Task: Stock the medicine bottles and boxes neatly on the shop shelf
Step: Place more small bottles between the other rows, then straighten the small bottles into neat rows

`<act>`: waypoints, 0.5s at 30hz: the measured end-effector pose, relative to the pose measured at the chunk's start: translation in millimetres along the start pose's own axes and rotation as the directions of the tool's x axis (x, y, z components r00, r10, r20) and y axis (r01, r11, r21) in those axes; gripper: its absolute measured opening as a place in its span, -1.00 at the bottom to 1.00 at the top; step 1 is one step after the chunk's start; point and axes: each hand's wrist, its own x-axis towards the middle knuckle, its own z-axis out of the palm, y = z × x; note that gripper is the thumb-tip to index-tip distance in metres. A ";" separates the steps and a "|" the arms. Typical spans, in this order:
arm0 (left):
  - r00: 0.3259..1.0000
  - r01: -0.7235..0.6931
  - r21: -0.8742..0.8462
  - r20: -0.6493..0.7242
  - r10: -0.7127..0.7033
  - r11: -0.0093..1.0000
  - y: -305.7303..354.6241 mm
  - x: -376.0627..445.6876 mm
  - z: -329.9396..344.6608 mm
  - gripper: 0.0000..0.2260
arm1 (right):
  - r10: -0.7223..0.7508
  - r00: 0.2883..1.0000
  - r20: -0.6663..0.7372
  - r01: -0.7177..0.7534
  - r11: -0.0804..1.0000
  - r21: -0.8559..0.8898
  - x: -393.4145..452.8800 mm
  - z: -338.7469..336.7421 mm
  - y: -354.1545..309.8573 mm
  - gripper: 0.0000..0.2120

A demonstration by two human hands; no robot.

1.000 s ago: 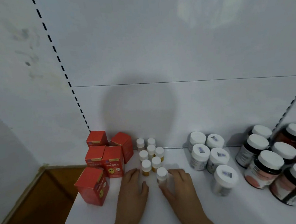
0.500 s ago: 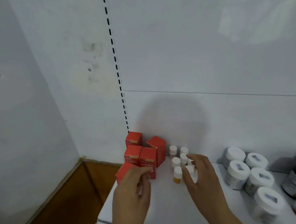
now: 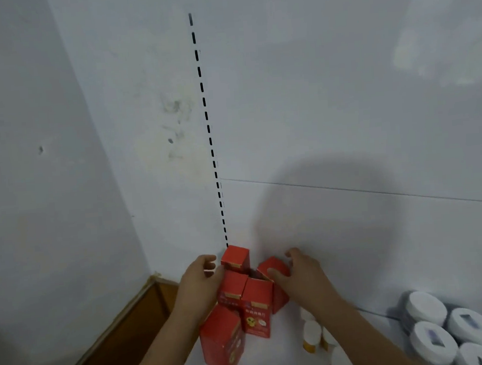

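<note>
Both hands around red boxes

No wording is sharp enough to read. The front red box carries a line of white characters above a yellow cartoon face, both blurred. The white-capped bottles bear small dark stickers on their lids, equally illegible.
</note>
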 end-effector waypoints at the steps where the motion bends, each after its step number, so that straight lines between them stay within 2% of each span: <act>1: 0.999 0.023 0.033 0.047 -0.025 0.999 0.4 9.0 4.8 -0.67 | 0.020 0.999 0.027 -0.020 1.000 -0.015 5.7 0.7 -4.0 -0.54; 3: 0.991 0.044 0.137 0.119 -0.060 0.990 2.6 26.1 15.7 -0.59 | 0.059 0.995 0.081 -0.055 0.997 -0.052 17.3 4.4 -6.6 -0.59; 5: 0.979 0.049 0.238 0.181 -0.094 0.970 3.0 39.1 28.1 -0.56 | 0.086 0.985 0.150 -0.081 0.996 -0.037 24.6 6.8 -5.6 -0.54; 8: 0.969 0.092 0.280 0.194 -0.150 0.955 3.1 51.1 39.0 -0.57 | 0.080 0.977 0.196 -0.071 0.996 -0.048 30.3 6.2 -5.1 -0.58; 12: 0.980 0.053 0.278 0.170 -0.103 0.959 0.3 58.8 38.8 -0.65 | 0.049 0.998 0.050 -0.047 0.999 -0.027 37.0 12.1 -4.3 -0.63; 15: 0.979 0.040 0.171 0.191 -0.073 0.985 -3.8 55.8 35.1 -0.69 | -0.030 0.999 -0.027 0.029 0.999 -0.022 37.7 23.0 -10.2 -0.62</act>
